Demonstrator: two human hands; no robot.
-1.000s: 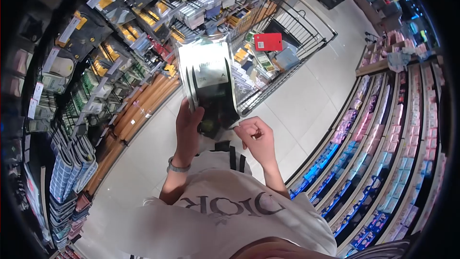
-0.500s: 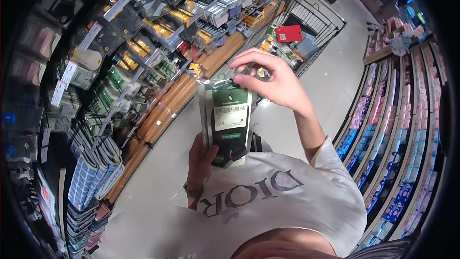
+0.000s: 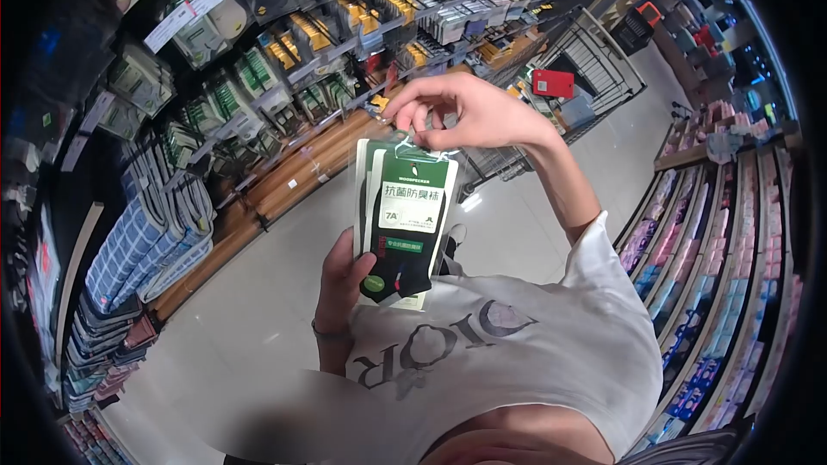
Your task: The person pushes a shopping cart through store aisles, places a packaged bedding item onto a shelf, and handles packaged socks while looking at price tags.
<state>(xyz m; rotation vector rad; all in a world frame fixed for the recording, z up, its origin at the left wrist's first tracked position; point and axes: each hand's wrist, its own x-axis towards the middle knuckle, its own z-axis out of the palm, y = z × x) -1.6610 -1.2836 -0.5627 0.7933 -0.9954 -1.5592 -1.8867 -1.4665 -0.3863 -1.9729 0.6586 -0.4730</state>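
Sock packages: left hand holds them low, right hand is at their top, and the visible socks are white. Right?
No: the socks showing are black, as the head view shows. The left hand does hold the sock packages low, with the right hand at their top.

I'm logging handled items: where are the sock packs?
In the head view, the sock packs are near centre, left hand at their lower left side, right hand at their top.

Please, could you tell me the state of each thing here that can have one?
Sock packs: layered, held in both hands
Left hand: gripping their lower side
Right hand: pinching their top
Shopping cart: partly loaded
Red item: lying in the cart
Checked cloths: folded
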